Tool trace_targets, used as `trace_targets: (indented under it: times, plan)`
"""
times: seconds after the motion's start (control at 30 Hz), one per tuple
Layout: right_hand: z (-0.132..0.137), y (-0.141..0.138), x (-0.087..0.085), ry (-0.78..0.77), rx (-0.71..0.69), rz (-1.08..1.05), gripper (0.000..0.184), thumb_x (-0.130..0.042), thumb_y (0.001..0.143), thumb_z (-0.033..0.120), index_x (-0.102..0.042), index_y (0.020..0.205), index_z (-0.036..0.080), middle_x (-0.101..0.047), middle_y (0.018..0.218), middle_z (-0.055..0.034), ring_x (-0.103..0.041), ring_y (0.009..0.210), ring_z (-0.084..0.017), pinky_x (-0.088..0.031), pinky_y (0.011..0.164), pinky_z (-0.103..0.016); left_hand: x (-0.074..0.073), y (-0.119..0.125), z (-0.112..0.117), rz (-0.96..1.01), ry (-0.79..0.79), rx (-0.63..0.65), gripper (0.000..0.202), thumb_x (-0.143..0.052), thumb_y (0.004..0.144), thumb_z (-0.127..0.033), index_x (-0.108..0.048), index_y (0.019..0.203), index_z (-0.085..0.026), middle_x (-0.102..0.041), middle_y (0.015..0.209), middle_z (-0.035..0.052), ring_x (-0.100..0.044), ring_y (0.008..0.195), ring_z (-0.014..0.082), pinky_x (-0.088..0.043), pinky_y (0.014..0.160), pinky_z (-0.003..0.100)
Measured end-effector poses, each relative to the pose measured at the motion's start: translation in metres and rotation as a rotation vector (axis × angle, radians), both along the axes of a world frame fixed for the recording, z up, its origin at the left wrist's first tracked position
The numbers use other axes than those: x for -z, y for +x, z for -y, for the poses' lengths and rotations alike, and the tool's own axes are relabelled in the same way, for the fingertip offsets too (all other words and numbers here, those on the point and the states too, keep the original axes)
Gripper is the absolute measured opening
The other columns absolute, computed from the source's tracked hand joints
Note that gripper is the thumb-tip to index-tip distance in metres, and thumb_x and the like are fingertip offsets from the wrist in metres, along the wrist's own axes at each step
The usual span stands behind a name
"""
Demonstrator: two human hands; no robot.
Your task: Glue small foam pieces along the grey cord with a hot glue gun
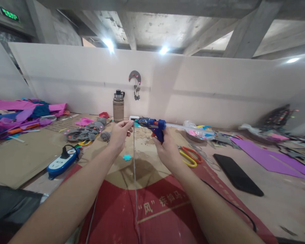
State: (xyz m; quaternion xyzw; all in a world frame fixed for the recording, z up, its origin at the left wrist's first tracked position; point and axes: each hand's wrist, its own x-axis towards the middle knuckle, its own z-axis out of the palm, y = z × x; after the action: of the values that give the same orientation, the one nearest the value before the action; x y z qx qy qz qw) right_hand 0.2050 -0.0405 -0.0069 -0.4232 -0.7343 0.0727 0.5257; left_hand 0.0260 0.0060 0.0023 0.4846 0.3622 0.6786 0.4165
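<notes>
My right hand (166, 147) is wrapped round the handle of a blue hot glue gun (152, 124), its nozzle pointing left. A long clear glue stick (178, 126) juts out of its rear. Just left of the nozzle, my left hand (122, 134) pinches a grey yarn (134, 162) between thumb and finger. The yarn hangs straight down toward me. Whether the nozzle touches the yarn or fingertips I cannot tell. Below the hands, a small turquoise felt piece (127, 157) lies on the brown paper. Orange-and-yellow-handled scissors (190, 157) rest beside my right wrist.
A blue-and-white power strip (63, 162) with a black plug lies left. A water bottle (118, 106) stands at the back, near a hanging grey moon ornament (135, 78). Grey felt scraps (85, 132) and a pink-purple pile (22, 113) are left; a black phone (237, 174) lies right.
</notes>
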Motion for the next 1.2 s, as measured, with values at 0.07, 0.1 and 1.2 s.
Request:
trace_targets:
  times: [0.07, 0.1, 1.2]
  plan:
    - [-0.0001, -0.0002, 0.0001, -0.004, 0.009, 0.002, 0.039, -0.047, 0.082, 0.021, -0.044, 0.121, 0.020, -0.059, 0.103, -0.0102, -0.056, 0.091, -0.024, -0.044, 0.081, -0.040, 0.0001, 0.0004, 0.0003, -0.007, -0.002, -0.002, 0.028, -0.070, 0.063, -0.039, -0.065, 0.076, -0.014, -0.053, 0.059, -0.0002, -0.046, 0.053, 0.0075, -0.030, 0.043, 0.018]
    - [-0.0002, -0.0003, 0.0003, -0.008, 0.014, 0.004, 0.039, -0.047, 0.082, 0.022, -0.044, 0.121, 0.020, -0.059, 0.103, -0.0103, -0.056, 0.090, -0.024, -0.044, 0.081, -0.039, 0.0001, 0.0005, 0.0004, -0.010, -0.002, -0.003, 0.028, -0.070, 0.064, -0.038, -0.065, 0.076, -0.014, -0.053, 0.060, -0.0002, -0.046, 0.053, 0.0075, -0.030, 0.043, 0.017]
    - [-0.0003, -0.0009, 0.0017, -0.024, 0.032, 0.002, 0.040, -0.047, 0.081, 0.022, -0.044, 0.121, 0.018, -0.059, 0.106, -0.0117, -0.056, 0.095, -0.026, -0.044, 0.084, -0.042, 0.0011, 0.0001, -0.0011, -0.023, 0.001, -0.007, 0.028, -0.070, 0.063, -0.040, -0.064, 0.075, -0.015, -0.053, 0.060, -0.0001, -0.046, 0.053, 0.0077, -0.030, 0.043, 0.018]
